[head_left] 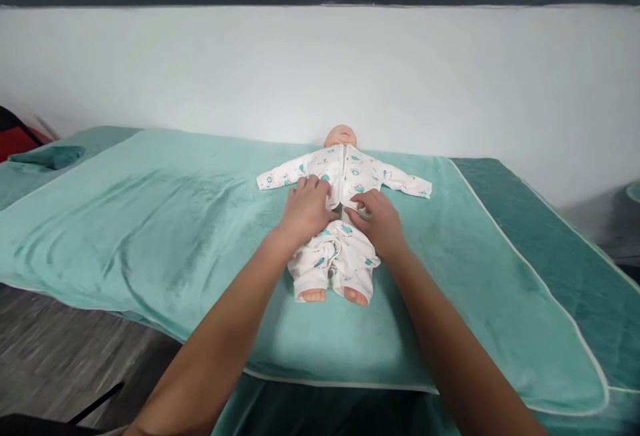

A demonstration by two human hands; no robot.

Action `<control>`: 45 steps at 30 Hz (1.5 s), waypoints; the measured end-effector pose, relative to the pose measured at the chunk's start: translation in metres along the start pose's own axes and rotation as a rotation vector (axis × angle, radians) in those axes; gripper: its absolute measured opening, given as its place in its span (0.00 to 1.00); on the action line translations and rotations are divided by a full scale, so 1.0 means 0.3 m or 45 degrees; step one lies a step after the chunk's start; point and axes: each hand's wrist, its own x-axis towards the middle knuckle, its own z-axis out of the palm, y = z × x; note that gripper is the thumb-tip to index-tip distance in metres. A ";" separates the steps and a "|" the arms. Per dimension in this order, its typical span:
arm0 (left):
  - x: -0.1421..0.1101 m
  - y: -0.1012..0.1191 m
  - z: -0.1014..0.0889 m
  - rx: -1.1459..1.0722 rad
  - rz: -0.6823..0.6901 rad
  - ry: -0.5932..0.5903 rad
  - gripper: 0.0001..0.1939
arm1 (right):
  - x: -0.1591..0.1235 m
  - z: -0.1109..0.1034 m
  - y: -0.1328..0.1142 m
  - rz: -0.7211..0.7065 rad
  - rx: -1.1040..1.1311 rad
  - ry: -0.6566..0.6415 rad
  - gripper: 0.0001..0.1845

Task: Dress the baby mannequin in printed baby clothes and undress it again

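Observation:
A baby doll (pixel 341 135) lies on its back, arms stretched out sideways. It wears a white printed jacket (pixel 365 166) whose front edges meet at the chest and part slightly at the bottom. Matching white pants (pixel 345 249) cover the legs, with the feet showing at the cuffs. My left hand (pixel 309 208) is curled on the jacket's lower front at the left, thumb by the hem. Across the gap, my right hand (pixel 378 221) pinches the other lower front corner between thumb and fingers. Fabric inside both grips is partly hidden.
A light teal blanket (pixel 165 223) lies under the doll, over a darker teal cover (pixel 540 223). Behind stands a white wall (pixel 200 69). A red and black item (pixel 17 136) sits at the far left, above grey flooring (pixel 60 343).

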 end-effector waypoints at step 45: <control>-0.050 -0.469 0.067 -0.575 -0.775 0.831 0.07 | -0.123 -0.140 0.188 0.594 -0.287 0.674 0.16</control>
